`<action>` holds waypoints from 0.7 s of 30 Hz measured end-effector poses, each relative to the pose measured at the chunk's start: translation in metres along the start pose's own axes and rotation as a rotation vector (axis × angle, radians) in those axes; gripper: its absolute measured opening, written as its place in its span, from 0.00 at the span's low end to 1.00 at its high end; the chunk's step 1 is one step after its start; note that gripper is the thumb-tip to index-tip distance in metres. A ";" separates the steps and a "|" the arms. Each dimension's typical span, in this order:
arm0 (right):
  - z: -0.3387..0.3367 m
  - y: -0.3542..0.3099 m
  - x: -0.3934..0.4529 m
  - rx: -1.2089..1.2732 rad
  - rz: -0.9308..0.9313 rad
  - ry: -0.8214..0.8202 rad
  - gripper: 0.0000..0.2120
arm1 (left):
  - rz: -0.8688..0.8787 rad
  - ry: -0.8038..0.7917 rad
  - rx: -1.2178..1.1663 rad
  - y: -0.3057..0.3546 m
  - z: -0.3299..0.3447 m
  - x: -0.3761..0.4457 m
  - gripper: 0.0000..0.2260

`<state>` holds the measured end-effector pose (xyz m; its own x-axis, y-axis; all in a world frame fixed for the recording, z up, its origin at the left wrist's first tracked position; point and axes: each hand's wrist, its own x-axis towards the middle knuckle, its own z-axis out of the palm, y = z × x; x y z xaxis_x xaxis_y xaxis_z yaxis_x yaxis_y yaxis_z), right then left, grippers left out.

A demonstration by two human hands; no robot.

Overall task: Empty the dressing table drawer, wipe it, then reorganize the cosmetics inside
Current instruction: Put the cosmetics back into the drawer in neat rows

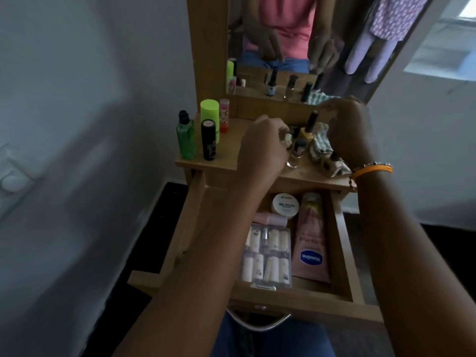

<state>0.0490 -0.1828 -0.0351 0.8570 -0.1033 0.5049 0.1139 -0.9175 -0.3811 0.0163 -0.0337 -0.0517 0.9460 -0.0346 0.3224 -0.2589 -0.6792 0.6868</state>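
Note:
The wooden drawer is pulled out below the dressing table top. It holds a round white jar, a pink lotion tube, a clear case of several small bottles and a small pink tube. My left hand is over the table top and pinches a small pale nail polish bottle. My right hand is curled at the black cap of a yellow nail polish bottle. A clear nail polish bottle stands between the hands, and a striped cloth lies under my right hand.
At the table top's left stand a green bottle, a black bottle, a neon green canister and a pink stick with a red base. The mirror rises behind. White walls stand on both sides, over a dark floor.

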 end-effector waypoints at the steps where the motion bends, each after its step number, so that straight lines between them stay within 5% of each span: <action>1: 0.000 0.001 0.007 -0.039 -0.032 -0.049 0.21 | 0.032 0.020 0.073 0.005 0.004 0.003 0.11; 8: 0.014 0.005 0.030 -0.148 -0.051 -0.366 0.13 | 0.101 0.035 0.405 0.028 0.021 0.018 0.09; 21: -0.012 0.006 0.012 -0.047 -0.061 -0.229 0.07 | 0.118 -0.083 0.382 0.024 0.022 0.014 0.05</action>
<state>0.0538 -0.1942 -0.0219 0.9415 0.0372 0.3351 0.1496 -0.9368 -0.3162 0.0279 -0.0671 -0.0450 0.9306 -0.1774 0.3201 -0.2906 -0.8897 0.3520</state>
